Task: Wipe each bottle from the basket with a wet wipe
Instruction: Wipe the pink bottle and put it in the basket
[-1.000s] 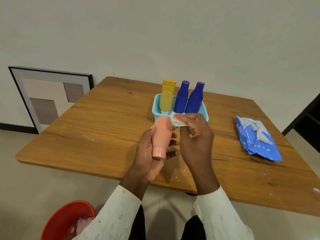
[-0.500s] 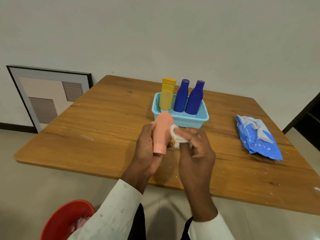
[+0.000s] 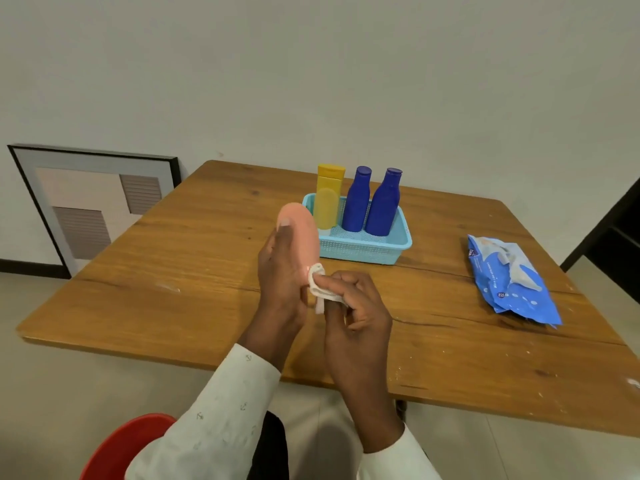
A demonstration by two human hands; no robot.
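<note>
My left hand (image 3: 282, 282) grips a peach-pink bottle (image 3: 301, 237) above the table, its rounded bottom pointing away from me and its cap end hidden in my palm. My right hand (image 3: 356, 306) pinches a folded white wet wipe (image 3: 318, 285) and presses it against the bottle's lower right side. Behind them a light blue basket (image 3: 374, 249) holds a yellow bottle (image 3: 328, 199) and two dark blue bottles (image 3: 356, 200) (image 3: 383, 204), all upright.
A blue pack of wet wipes (image 3: 509, 282) lies on the wooden table (image 3: 173, 271) to the right. A red bin (image 3: 128, 445) sits on the floor at the lower left. A framed picture (image 3: 90, 206) leans against the wall at the left.
The wipe slid down the bottle's right side, from near its rounded top to its lower part. My left hand turned the bottle, so the cap end is now covered.
</note>
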